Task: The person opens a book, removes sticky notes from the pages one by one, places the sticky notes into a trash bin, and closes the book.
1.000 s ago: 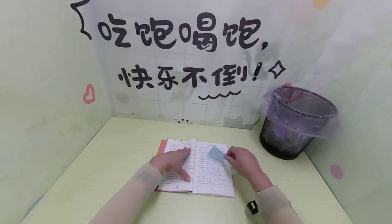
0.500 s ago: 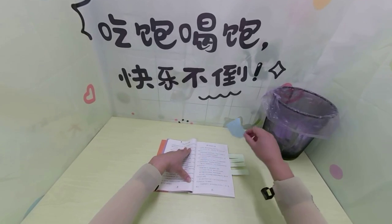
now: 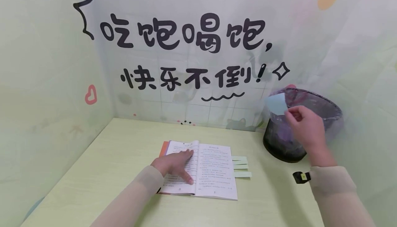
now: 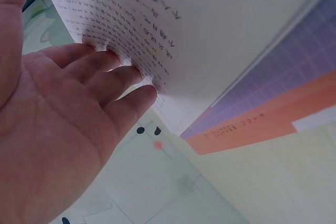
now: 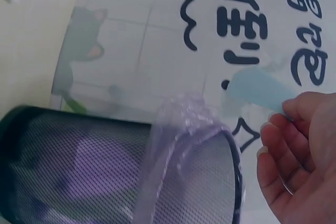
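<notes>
An open book (image 3: 216,178) lies on the table with printed pages facing up and an orange cover edge showing at its left. My left hand (image 3: 175,165) rests on the left page, thumb and fingers spread; in the left wrist view its fingertips touch the paper (image 4: 126,30). Up at the right, my right hand (image 3: 307,125) pinches a light blue sticky note (image 3: 277,104) between thumb and forefinger. The note is in front of the near-left rim of a trash can (image 3: 280,141). In the right wrist view, the note (image 5: 260,86) is beside the can's bagged mouth.
Several pale green tabs (image 3: 241,166) stick out from the book's right edge. A purple plastic bag (image 5: 178,135) lines the black mesh can at the table's back right corner. Printed wall panels (image 3: 183,113) stand behind the table (image 3: 102,165) and at both sides.
My right hand has carried the blue note from over the right page, rightward and upward to the trash can, uncovering the green tabs. My left hand has stayed on the book.
</notes>
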`<control>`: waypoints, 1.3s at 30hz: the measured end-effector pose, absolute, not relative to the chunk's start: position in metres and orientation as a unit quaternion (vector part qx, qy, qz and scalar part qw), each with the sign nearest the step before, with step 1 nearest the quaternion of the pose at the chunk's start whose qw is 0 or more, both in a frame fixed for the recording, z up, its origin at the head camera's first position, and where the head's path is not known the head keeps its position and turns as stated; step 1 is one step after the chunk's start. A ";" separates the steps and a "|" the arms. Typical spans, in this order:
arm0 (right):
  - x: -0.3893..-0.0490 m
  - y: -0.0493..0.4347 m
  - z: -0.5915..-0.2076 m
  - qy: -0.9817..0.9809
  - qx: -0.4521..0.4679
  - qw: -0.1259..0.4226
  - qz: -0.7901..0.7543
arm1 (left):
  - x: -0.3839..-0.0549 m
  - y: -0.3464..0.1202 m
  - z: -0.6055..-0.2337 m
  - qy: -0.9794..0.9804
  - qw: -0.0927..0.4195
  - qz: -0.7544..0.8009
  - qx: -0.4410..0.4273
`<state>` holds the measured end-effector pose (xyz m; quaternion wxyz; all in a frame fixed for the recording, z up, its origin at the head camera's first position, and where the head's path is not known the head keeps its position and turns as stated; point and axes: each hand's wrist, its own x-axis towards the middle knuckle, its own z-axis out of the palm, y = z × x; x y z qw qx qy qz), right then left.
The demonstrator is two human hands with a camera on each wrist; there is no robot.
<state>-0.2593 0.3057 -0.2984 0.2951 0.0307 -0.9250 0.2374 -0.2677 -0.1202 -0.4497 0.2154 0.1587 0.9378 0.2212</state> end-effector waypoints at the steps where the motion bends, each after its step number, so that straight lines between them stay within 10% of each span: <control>1: -0.259 0.310 -0.296 -0.923 0.016 0.300 0.241 | -0.268 -0.120 -0.450 0.938 0.216 0.221 0.158; 39: -0.254 0.345 -0.299 -0.910 -0.111 0.306 0.259 | -0.267 -0.121 -0.451 0.940 0.215 0.213 0.157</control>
